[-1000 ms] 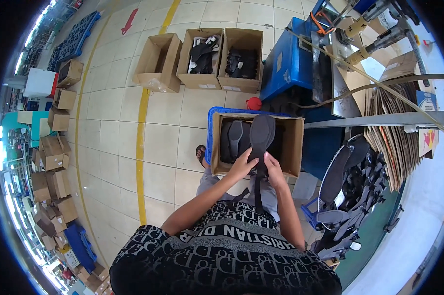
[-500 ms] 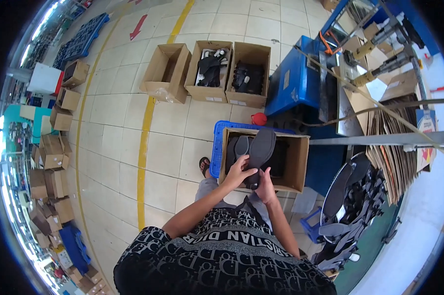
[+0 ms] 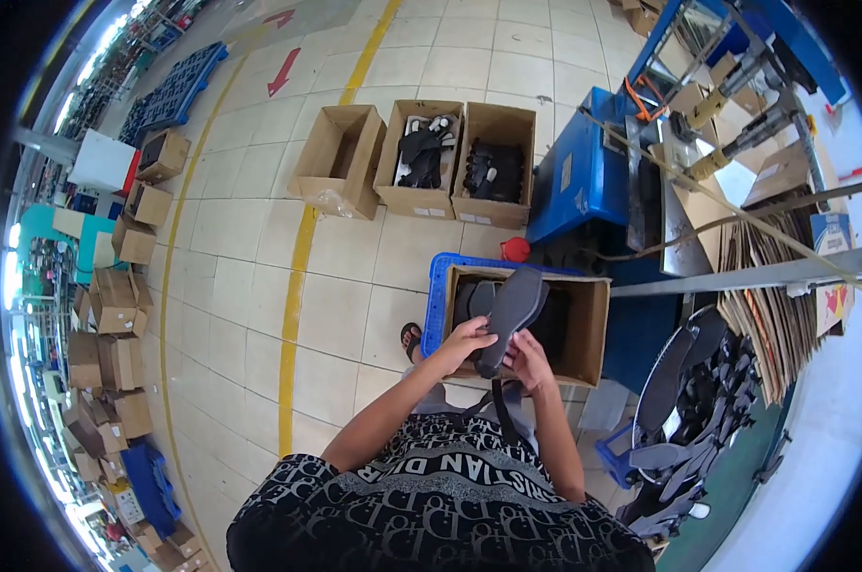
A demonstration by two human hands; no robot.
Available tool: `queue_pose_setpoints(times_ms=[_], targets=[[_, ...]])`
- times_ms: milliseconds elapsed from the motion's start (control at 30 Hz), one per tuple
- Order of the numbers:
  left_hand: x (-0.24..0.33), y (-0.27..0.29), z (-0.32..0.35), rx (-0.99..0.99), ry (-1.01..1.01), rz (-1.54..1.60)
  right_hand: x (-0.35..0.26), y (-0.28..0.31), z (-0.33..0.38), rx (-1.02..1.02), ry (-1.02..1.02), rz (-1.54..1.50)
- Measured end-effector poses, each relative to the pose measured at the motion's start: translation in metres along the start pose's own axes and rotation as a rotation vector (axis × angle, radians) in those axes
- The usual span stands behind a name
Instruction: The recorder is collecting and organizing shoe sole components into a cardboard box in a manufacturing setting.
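Held above an open cardboard box (image 3: 598, 329) is a dark grey shoe sole (image 3: 519, 303), its broad end pointing away from me. My left hand (image 3: 465, 345) is closed on the sole's left edge near the narrow end. Against its right edge, the bent fingers of my right hand (image 3: 529, 362) grip it too. A narrow black strip hangs below the sole; I cannot tell whether it belongs to it. More dark soles (image 3: 474, 301) lie in the box under my hands, partly hidden by the held one.
Under the box sits a blue plastic pallet (image 3: 438, 300). Three cardboard boxes (image 3: 421, 205) stand ahead, two with black parts inside. To the right are a blue machine (image 3: 579, 181), a stack of cardboard sheets (image 3: 765, 315) and a pile of grey-black footwear pieces (image 3: 708, 410). A red object (image 3: 515, 250) lies by the pallet.
Both hands have turned the sole slightly, and its narrow end now lies lower left of my right hand. My right fingers have curled onto its edge. The whole view has shifted a little.
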State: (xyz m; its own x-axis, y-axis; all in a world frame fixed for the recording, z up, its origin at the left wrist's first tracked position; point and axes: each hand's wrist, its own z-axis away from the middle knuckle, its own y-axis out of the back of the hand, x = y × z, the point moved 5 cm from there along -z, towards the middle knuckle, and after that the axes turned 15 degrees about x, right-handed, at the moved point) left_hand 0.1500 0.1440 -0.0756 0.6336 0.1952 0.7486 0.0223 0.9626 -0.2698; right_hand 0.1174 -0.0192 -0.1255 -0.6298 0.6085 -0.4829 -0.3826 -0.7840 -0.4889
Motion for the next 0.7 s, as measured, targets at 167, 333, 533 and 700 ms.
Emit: queue_pose_setpoints(times_ms=[167,333,533,700], targets=[[-0.038,0.021,-0.017,0.257,0.2,0.383,0.006,0.022,-0.04,0.353,-0.022,0.248],[-0.072,-0.028,-0.04,0.035,0.522,0.365,-0.009,0.173,-0.122,0.815,0.352,0.867],[-0.164,0.008,-0.073,0.284,0.695,0.127,0.008,0.207,-0.164,0.61,-0.258,0.871],[-0.168,0.001,-0.133,0.368,0.623,-0.122,0.051,0.241,-0.21,0.803,-0.323,0.817]])
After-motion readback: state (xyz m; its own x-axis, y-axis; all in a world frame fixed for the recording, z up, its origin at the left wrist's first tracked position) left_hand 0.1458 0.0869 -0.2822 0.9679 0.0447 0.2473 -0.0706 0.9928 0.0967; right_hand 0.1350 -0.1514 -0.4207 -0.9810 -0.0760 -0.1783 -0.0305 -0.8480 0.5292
